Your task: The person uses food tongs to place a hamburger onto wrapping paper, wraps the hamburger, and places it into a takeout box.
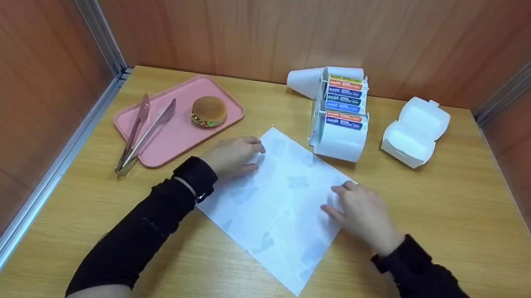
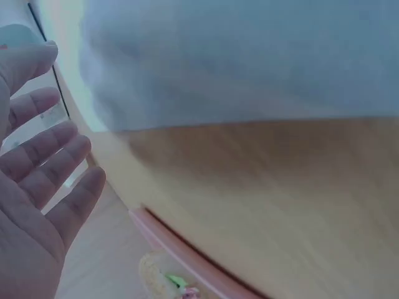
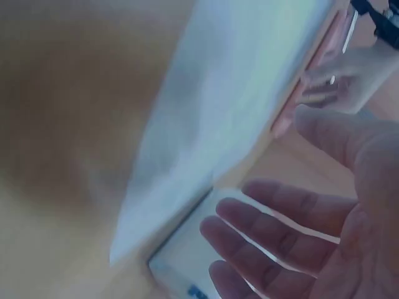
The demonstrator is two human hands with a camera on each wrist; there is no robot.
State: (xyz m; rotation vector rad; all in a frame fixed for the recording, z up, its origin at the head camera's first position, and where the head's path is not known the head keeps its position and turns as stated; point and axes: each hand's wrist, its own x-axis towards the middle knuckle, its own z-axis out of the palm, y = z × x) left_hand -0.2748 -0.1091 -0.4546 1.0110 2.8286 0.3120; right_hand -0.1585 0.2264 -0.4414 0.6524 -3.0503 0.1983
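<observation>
A white sheet of paper (image 1: 284, 209) with faint grey patches lies flat on the wooden table, one corner towards me. My left hand (image 1: 233, 156) is over its left edge. In the left wrist view, the fingers (image 2: 53, 165) of that hand are extended and apart, with nothing between them. My right hand (image 1: 366, 214) hovers by the sheet's right corner. The right wrist view shows its fingers (image 3: 274, 243) spread and loosely bent, holding nothing. Whether either hand touches the paper, I cannot tell.
A pink tray (image 1: 175, 145) at the back left carries a burger (image 1: 209, 111) and metal tongs (image 1: 143, 132), whose joined end overhangs the edge. Behind the sheet stands a white rack (image 1: 342, 139) with coloured labels. An opened white clamshell box (image 1: 415, 134) sits at the right. Wooden walls enclose the table.
</observation>
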